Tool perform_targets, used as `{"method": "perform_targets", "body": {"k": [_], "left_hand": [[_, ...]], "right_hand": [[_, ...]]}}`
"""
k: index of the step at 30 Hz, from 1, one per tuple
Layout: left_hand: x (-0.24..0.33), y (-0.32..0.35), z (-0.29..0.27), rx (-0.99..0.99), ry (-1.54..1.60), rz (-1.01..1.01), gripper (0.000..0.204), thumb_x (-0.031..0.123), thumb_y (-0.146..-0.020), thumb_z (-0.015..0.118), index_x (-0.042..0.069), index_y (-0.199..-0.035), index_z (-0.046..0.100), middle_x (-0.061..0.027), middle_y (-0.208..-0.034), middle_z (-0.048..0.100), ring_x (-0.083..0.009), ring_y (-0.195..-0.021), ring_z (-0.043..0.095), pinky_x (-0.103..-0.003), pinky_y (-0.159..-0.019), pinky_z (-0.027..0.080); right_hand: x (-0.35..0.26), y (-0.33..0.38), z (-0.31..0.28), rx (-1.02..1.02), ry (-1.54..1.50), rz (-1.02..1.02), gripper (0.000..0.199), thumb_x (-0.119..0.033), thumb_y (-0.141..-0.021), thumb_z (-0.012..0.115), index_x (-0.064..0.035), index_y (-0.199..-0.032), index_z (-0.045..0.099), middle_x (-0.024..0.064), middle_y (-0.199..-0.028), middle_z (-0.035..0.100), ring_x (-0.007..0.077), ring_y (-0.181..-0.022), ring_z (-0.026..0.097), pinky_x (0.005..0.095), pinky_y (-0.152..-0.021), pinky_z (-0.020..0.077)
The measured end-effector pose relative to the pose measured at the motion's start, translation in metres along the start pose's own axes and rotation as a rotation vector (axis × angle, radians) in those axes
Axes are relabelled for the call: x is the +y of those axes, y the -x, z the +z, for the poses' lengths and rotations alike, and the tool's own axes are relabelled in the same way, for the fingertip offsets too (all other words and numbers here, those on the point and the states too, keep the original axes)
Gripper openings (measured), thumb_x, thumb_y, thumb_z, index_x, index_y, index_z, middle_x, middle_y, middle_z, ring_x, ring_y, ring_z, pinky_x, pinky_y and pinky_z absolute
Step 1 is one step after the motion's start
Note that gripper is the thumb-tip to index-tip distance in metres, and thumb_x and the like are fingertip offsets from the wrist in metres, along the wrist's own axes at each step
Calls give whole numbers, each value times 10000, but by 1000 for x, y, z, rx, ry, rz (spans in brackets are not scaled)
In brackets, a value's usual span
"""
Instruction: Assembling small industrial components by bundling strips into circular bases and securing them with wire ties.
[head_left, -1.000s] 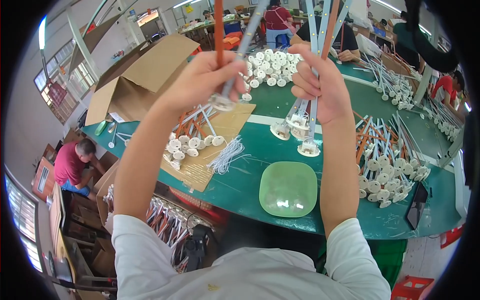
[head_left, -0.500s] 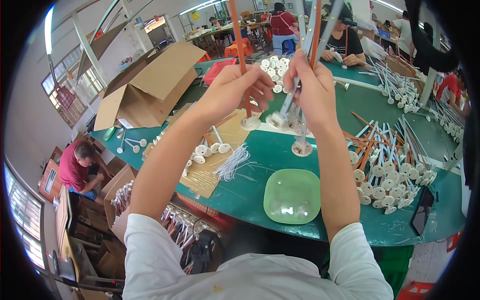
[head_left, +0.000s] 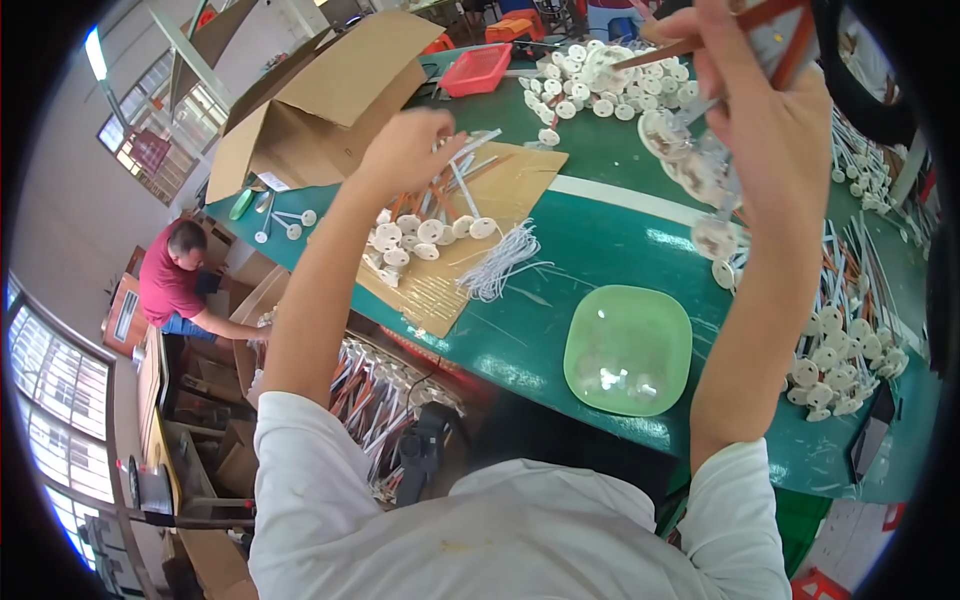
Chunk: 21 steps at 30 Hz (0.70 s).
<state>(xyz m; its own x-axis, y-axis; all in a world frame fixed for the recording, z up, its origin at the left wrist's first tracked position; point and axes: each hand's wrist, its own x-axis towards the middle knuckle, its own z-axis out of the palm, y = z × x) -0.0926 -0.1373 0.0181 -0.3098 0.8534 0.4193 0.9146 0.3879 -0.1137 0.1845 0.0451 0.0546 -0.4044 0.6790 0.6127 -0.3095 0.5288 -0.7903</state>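
Observation:
My right hand [head_left: 778,135], raised at the upper right, is closed round a bunch of orange and grey flat strips [head_left: 770,15]. White round discs [head_left: 690,165] on the strips' ends hang below and left of the fist, slightly blurred. My left hand [head_left: 405,150] is over a pile of similar strips with white discs [head_left: 430,232] on a cardboard sheet [head_left: 520,185]. Its fingers bend down near a pale strip; whether they grip it is hidden. A bundle of white cords [head_left: 502,262] lies right of the pile.
A green bowl [head_left: 628,350] with clear pieces stands on the green table [head_left: 500,345]. Behind are a heap of white discs [head_left: 600,85], a red tray [head_left: 475,70] and an open carton [head_left: 330,75]. More strips [head_left: 840,345] lie right. A person [head_left: 180,280] sits at left.
My left hand has moved away from the orange strip and down-left to the pile. My right hand has moved right with the bunch. The view has tilted down and left.

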Motion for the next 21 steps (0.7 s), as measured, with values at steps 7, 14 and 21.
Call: {"method": "perform_targets", "body": {"k": [7, 14, 21], "left_hand": [[-100, 48, 89, -387, -151, -362, 374, 359, -753, 652, 20, -906, 616, -211, -964, 642, -374, -927, 616, -441, -808, 495], [-97, 30, 103, -356, -149, -629, 533, 447, -744, 683, -8, -1010, 607, -244, -1072, 618, -385, -1014, 592, -434, -890, 464], [-103, 31, 98, -264, -182, -635, 406, 386, -852, 588, -19, -839, 621, -228, -973, 652, -361, -939, 628, -417, -799, 496]], "right_hand": [[50, 6, -48, -29, -53, 9, 322, -359, -804, 713, -58, -717, 640, -51, -573, 474, 54, -533, 408, 245, -499, 319], [73, 29, -77, -40, -67, 15, 324, -361, -803, 714, -59, -717, 636, -52, -574, 472, 54, -533, 406, 245, -499, 317], [92, 13, -74, -66, -118, 1, 326, -362, -802, 715, -60, -716, 631, -52, -574, 470, 54, -533, 404, 245, -498, 315]]}}
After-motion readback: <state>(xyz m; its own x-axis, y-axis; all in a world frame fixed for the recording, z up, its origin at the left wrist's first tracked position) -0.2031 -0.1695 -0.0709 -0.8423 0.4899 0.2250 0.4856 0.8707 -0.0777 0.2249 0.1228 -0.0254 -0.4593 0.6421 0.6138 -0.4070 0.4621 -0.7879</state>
